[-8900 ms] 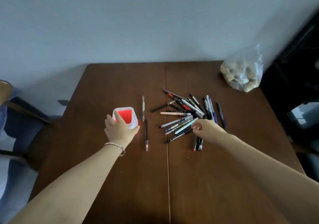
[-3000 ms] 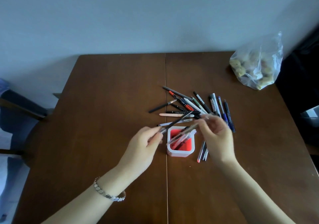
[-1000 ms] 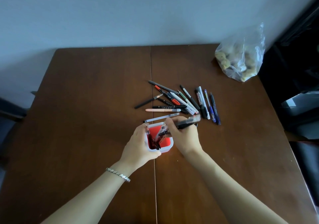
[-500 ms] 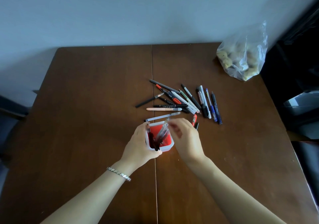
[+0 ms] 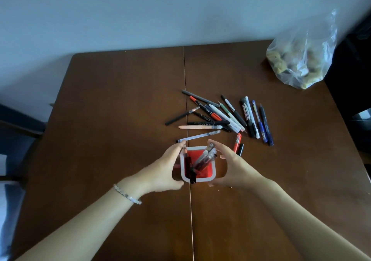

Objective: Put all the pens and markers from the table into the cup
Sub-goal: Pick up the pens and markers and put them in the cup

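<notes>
Where the left grip (image 5: pixel 165 170) curls, the cup (image 5: pixel 202 178) sits inside.

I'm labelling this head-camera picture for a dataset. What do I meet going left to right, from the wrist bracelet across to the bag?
In order: silver bracelet → left hand → white-rimmed red cup → right hand → dark blue pen → clear plastic bag.

Left hand (image 5: pixel 164 170): curled in a C round one side of the cup (image 5: pixel 204 178), forefinger tip at its far corner, thumb at its near corner.
Right hand (image 5: pixel 236 168): holds nothing, fingers loosely curved and spread, palm turned toward the left hand.
Hands: facing each other, level, apart.
Forearms: bare, reaching in from lower left and lower right.
</notes>
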Demonstrator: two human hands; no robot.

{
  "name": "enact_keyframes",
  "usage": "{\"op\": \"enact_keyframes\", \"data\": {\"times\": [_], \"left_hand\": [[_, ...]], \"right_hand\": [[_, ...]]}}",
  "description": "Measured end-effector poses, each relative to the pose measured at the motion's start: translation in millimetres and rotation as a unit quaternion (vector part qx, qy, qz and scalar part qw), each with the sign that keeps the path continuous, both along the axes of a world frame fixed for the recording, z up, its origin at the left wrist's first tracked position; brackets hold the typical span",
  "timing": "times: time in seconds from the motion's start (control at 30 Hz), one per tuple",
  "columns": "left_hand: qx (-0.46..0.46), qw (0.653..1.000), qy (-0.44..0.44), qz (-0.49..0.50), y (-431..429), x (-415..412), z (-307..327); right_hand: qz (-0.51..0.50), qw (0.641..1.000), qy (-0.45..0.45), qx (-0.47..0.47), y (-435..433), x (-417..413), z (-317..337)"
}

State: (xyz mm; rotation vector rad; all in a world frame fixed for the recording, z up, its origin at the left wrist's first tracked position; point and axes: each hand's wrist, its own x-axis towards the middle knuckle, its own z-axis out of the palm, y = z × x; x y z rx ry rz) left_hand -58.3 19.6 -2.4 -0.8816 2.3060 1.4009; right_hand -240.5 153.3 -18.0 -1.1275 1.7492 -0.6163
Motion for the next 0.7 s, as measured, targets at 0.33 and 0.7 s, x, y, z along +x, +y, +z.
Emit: {"op": "enact_keyframes", "data": {"times": [0.33,0.7], "left_hand": [[-0.264,0.963,0.027,-0.041,-56.7,-77.2,-38.8],[-0.358,0.914,-0.088,-0.167,-46.2,-64.4,-56.2]], "right_hand": [[0.025,0.999,0.014,-0.016,-7.8,-4.6,3.1],[-0.022,0.999,0.017,-0.027,0.0,-1.9,-4.7]]}}
